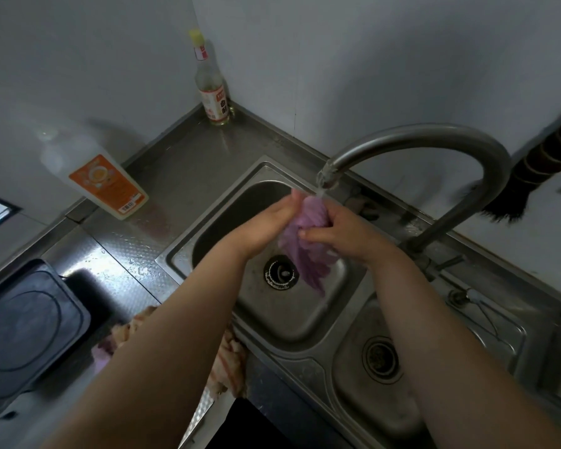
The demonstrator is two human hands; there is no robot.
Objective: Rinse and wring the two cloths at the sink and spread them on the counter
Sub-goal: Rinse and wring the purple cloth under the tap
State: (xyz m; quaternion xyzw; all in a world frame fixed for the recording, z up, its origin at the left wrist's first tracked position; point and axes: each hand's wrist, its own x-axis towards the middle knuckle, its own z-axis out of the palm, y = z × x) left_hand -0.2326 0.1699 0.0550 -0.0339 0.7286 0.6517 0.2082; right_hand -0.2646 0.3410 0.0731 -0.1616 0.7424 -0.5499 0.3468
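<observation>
A purple cloth (300,247) hangs bunched over the left sink basin (292,322), right under the running tap spout (326,176). My left hand (272,222) presses against the cloth's left side with its fingers fairly straight. My right hand (340,228) grips the cloth's upper part, fingers curled round it. The cloth's tail dangles down beside the drain (280,272). A second, striped beige-and-red cloth (229,361) lies crumpled on the counter's front edge, partly hidden under my left forearm.
A white detergent bottle (104,179) with an orange label stands at the back left of the steel counter (175,170). A glass bottle (211,89) sits in the corner. A dark induction cooker (26,328) is at left, a second basin (382,354) at right.
</observation>
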